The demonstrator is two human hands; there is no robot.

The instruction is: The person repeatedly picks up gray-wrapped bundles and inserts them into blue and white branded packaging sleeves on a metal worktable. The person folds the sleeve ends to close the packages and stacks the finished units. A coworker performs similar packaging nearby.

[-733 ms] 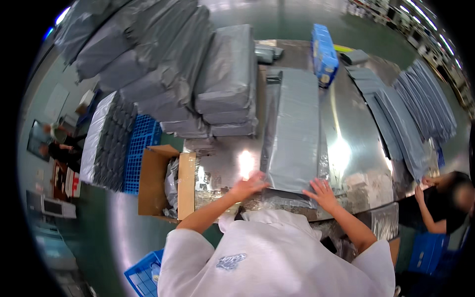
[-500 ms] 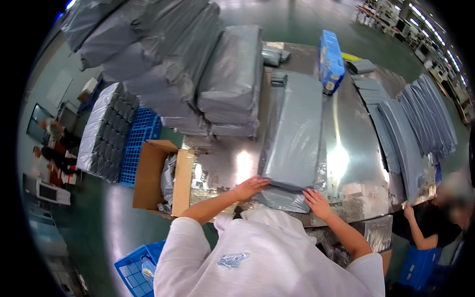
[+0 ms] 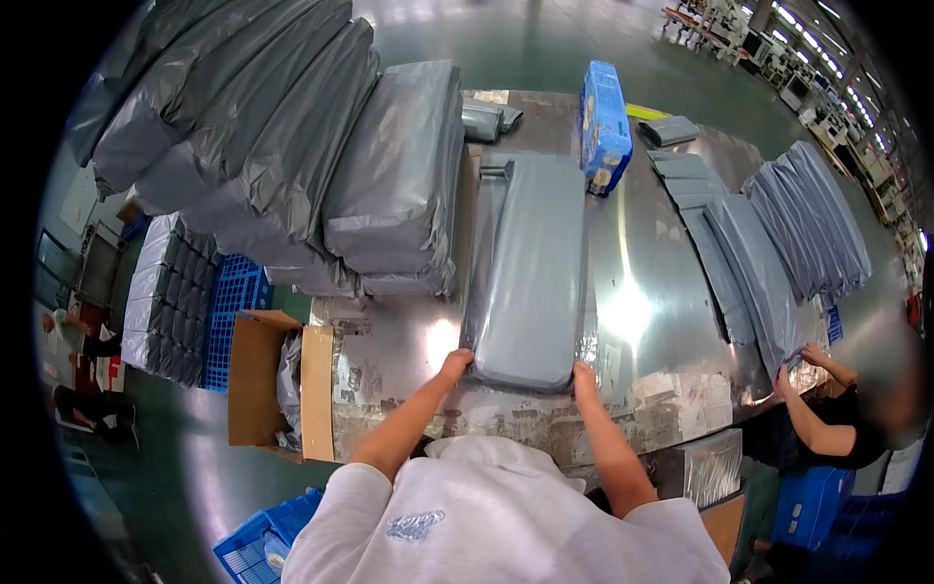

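Observation:
A long grey plastic-wrapped package (image 3: 530,282) lies flat on the metal table, its short end toward me. My left hand (image 3: 456,365) is closed on its near left corner, the fingers partly hidden by the package edge. At the near right corner, my right hand (image 3: 584,380) grips the package with fingers curled at its side. The near end looks smooth and folded, with no loose flap showing. Another layer of grey plastic lies along its left side.
A tall stack of grey wrapped packages (image 3: 389,195) rises at left. Nearby stands an open cardboard box (image 3: 318,389). A blue pack (image 3: 605,127) stands beyond the package. Grey bags (image 3: 808,224) lie at right, where a co-worker's hands (image 3: 793,375) hold one. The metal table (image 3: 623,292) has a worn near edge.
The loose plastic flap at the package's near end has gone out of sight, folded under. My hands have moved from lying flat on that end to gripping its two corners.

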